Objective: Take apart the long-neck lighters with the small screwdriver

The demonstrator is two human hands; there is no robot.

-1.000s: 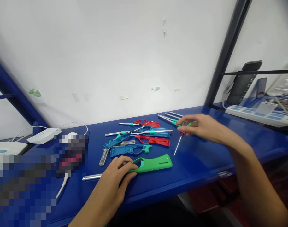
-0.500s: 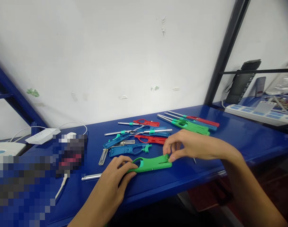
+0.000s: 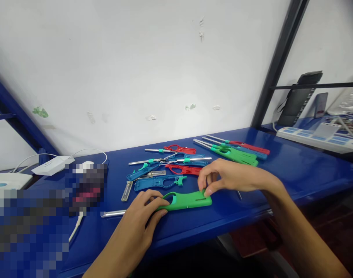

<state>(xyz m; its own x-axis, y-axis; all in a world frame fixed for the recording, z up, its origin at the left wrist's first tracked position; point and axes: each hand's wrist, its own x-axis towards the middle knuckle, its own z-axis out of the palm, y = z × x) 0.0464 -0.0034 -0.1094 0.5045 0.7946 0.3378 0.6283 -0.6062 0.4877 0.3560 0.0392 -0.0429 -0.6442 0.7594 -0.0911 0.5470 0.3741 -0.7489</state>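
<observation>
A long-necked green lighter (image 3: 188,201) lies near the table's front edge, its metal tube pointing left. My left hand (image 3: 143,212) is closed around it by the trigger opening, covering the part where the tube joins the body. At the handle's right end, the thumb and fingertips of my right hand (image 3: 225,175) pinch the upper edge; anything small between them is hidden. Just behind are a blue half shell (image 3: 150,183) with a teal trigger, a red shell (image 3: 182,170) and a clear fuel tank (image 3: 127,191).
Several green, blue and red lighters (image 3: 237,155) lie together at the back right. More shells and metal tubes (image 3: 193,159) are heaped mid-table. A thin metal piece (image 3: 239,195) rests beyond my right wrist. White power strips (image 3: 318,139) and cables flank the blue table (image 3: 295,175).
My right fingertips have shifted slightly left and lower onto the handle's end. My left hand keeps its hold, and the lighter lies almost where it was.
</observation>
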